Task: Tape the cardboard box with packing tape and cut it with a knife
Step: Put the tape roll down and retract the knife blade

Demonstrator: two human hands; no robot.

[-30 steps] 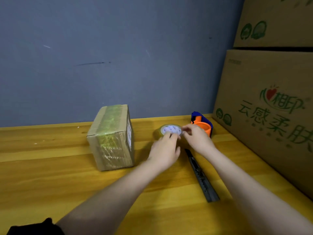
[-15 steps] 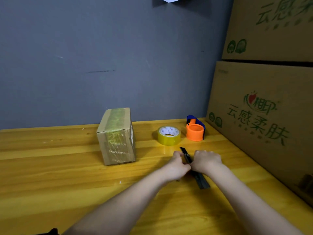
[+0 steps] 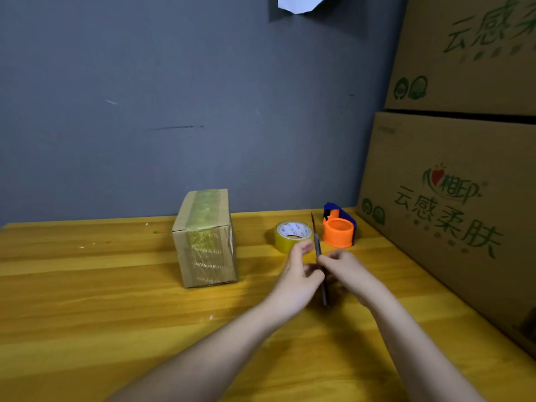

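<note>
While both hands point(image 3: 319, 271) hold the knife point(image 3: 319, 256), bare table point(image 3: 87, 300) lies left.

- Back wall point(image 3: 174, 97) was matte grey-blue, with scuffs and one dark horizontal streak point(image 3: 177, 127).
- White paper scrap point(image 3: 297, 2) hung at the wall's top edge, cut off by the frame.
- Yellow wooden tabletop point(image 3: 87, 300) with plank grain ran up to the wall; a few white specks lay on it.
- Two large printed cartons point(image 3: 452, 198) were stacked along the right side, green lettering and a red heart logo on the lower one.
- Light was dim and even.
</note>
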